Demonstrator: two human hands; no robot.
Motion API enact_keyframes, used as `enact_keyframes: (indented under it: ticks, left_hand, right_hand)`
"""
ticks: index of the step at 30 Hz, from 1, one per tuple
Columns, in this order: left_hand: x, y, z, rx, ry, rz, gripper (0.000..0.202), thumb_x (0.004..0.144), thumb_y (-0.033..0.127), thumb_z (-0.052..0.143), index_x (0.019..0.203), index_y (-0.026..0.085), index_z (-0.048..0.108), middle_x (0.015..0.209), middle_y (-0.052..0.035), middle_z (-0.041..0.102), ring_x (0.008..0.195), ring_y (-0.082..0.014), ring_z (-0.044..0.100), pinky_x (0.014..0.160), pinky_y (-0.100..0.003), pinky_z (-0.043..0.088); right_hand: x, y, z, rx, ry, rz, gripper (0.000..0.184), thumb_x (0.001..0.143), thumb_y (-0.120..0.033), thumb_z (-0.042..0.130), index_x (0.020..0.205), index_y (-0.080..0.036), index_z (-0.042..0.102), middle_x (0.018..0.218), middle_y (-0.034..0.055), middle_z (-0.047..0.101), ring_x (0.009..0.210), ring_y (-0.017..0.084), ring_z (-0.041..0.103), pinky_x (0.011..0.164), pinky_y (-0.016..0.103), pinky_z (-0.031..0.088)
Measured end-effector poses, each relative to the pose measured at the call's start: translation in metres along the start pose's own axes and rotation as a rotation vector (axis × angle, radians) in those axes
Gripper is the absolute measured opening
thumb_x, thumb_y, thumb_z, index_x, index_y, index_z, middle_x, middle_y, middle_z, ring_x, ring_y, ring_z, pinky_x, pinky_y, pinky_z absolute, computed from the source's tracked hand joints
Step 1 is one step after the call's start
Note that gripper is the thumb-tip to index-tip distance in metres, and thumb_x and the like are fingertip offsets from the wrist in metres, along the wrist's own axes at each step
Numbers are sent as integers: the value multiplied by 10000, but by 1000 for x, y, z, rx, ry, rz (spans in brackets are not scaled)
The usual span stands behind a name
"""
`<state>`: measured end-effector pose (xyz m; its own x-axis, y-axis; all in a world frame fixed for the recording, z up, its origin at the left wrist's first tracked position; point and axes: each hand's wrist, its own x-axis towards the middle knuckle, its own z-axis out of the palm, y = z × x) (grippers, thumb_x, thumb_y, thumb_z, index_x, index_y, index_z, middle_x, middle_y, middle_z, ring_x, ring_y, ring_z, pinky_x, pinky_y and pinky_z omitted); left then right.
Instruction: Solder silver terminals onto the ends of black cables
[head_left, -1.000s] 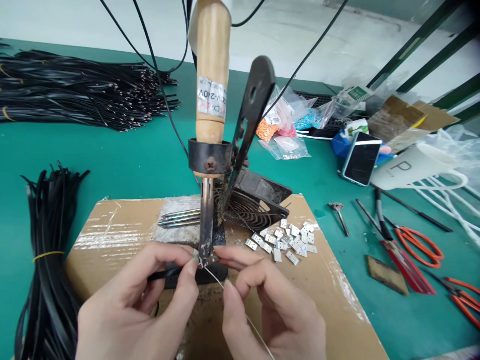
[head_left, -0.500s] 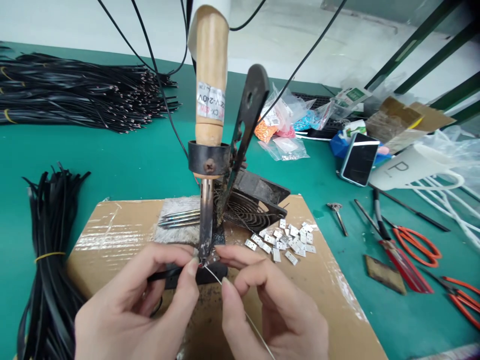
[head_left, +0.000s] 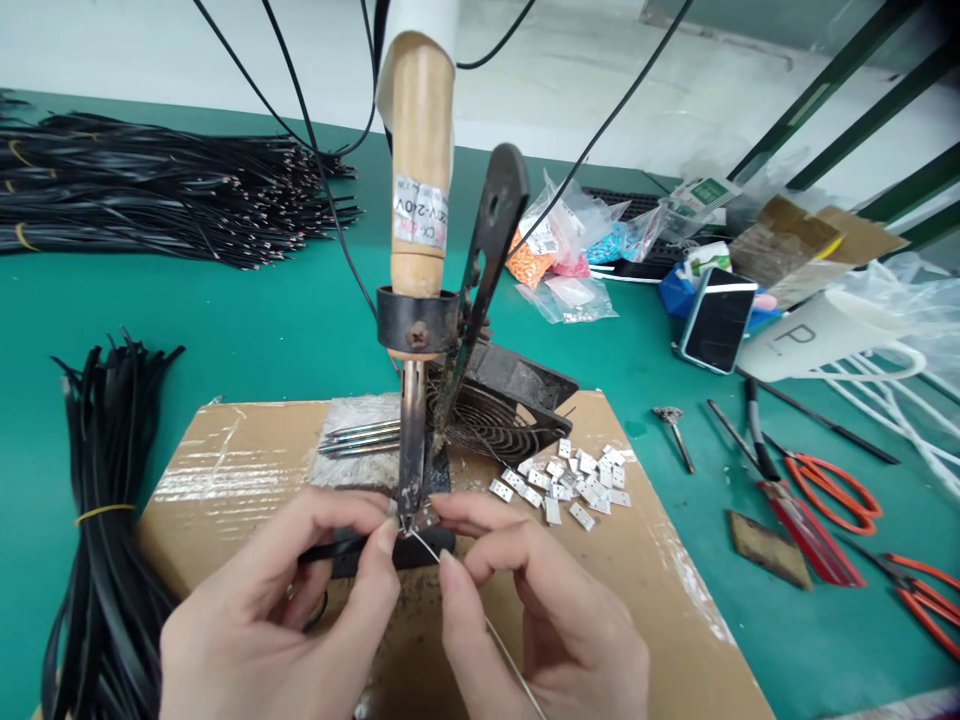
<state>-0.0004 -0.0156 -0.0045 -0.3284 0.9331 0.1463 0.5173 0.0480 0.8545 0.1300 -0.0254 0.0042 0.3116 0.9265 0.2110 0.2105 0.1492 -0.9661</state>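
A wooden-handled soldering iron (head_left: pixel 420 170) stands upright in a black clamp, its dark metal shaft (head_left: pixel 411 440) reaching down to a small perforated metal tab (head_left: pixel 421 519). My left hand (head_left: pixel 277 610) pinches a black cable (head_left: pixel 341 550), with the cable's end at the tab. My right hand (head_left: pixel 532 620) pinches a thin silver solder wire (head_left: pixel 457 590), whose tip meets the iron's tip. Both hands nearly touch there, and my fingers hide part of the joint. A loose pile of small metal tabs (head_left: pixel 566 490) lies just beyond my right hand.
Under the iron are a cardboard sheet (head_left: pixel 247 450) and a wire fan guard (head_left: pixel 487 420). Black cable bundles (head_left: pixel 112 530) lie to the left. Scissors (head_left: pixel 832 490), a phone (head_left: pixel 718 320) and plastic bags (head_left: pixel 562 240) sit on the green mat (head_left: pixel 225 320).
The view has drifted slightly, and the scene sits a little lower. My right hand has moved slightly left, and the solder wire stays at the iron's tip.
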Motion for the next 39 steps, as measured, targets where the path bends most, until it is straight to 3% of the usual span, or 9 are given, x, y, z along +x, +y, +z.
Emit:
enact_keyframes:
  ticks: [3, 11, 18, 24, 28, 34, 39]
  left_hand:
    - [0, -5, -2, -6, -10, 50, 64, 871, 353, 728, 826, 307, 730, 859, 50, 784, 737, -123, 771, 552, -96, 583]
    - [-3, -3, 2, 14, 31, 4, 62, 825, 376, 744, 811, 317, 756, 867, 70, 814, 799, -121, 783, 547, -64, 562]
    - [-3, -12, -1, 0, 3, 10, 85, 836, 409, 755, 829, 324, 757, 888, 66, 815, 806, -133, 791, 545, -83, 579]
    - [-3, -10, 0, 11, -2, 31, 103, 844, 425, 749, 827, 324, 750, 878, 57, 825, 821, -149, 802, 461, -86, 534]
    - [-2, -6, 2, 30, 17, 59, 90, 835, 399, 739, 800, 317, 741, 814, 58, 802, 754, -133, 789, 494, -84, 557]
    - [0, -4, 3, 56, 9, 82, 228, 876, 457, 712, 787, 247, 727, 756, -9, 783, 680, -174, 769, 520, -180, 612]
    - [3, -3, 2, 80, 16, 87, 274, 890, 502, 700, 797, 246, 731, 734, -13, 775, 689, -186, 768, 544, -209, 622]
  right_hand:
    - [-1, 0, 1, -4, 6, -1, 206, 876, -91, 688, 762, -258, 649, 1035, -65, 835, 933, 94, 811, 830, 142, 611]
    - [-2, 3, 3, -48, 50, -70, 190, 882, -110, 715, 756, -245, 668, 1000, -81, 826, 857, 53, 791, 833, 100, 595]
    - [-4, 6, 5, -97, 85, -159, 184, 888, -87, 717, 786, -236, 686, 981, -74, 819, 867, 35, 785, 853, 72, 573]
    - [-4, 9, 6, -136, 101, -263, 170, 881, -55, 706, 837, -219, 700, 988, -41, 817, 870, 53, 789, 878, 99, 586]
    - [-5, 11, 5, -188, 80, -307, 182, 864, -25, 704, 850, -206, 694, 997, -24, 815, 873, 50, 787, 871, 90, 578]
    - [-5, 12, 7, -179, 116, -330, 178, 867, -21, 697, 857, -199, 705, 962, -5, 802, 827, 65, 778, 840, 116, 597]
    - [-4, 11, 9, -184, 142, -335, 188, 879, -16, 696, 857, -201, 715, 956, -5, 803, 821, 65, 774, 833, 113, 592]
